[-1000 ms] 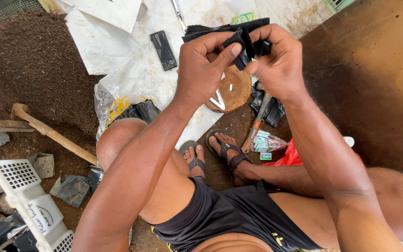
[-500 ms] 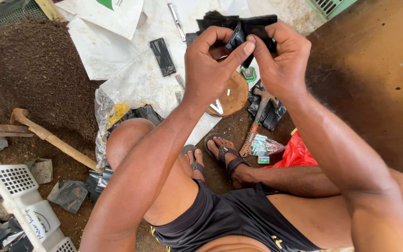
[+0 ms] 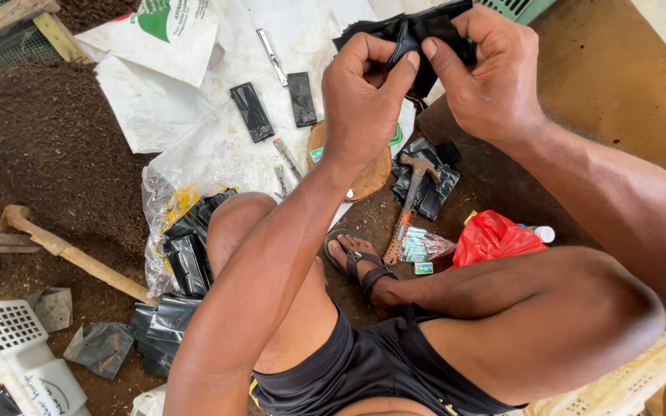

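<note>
Both my hands are raised in front of me, pinching a black plastic bag [image 3: 414,31] between thumbs and forefingers. My left hand [image 3: 364,96] grips its lower left edge. My right hand [image 3: 487,73] holds its right side and covers much of it. Under the hands lies a round wooden block [image 3: 368,177] on white sacking. A hammer [image 3: 410,196] with a wooden handle rests on more black bags [image 3: 433,192] beside the block. I sit on the ground with legs folded, sandals on my feet.
A soil heap [image 3: 32,154] fills the left side, with a wooden-handled tool [image 3: 71,254] lying on it. A clear sack of black bags [image 3: 186,246] sits by my left knee. A white crate [image 3: 17,354] is at bottom left. A red bag [image 3: 495,235] lies right of the hammer.
My hands have lifted the black bag higher and farther from me, and the thumbs have shifted along its edge. The view has tilted slightly upward.
</note>
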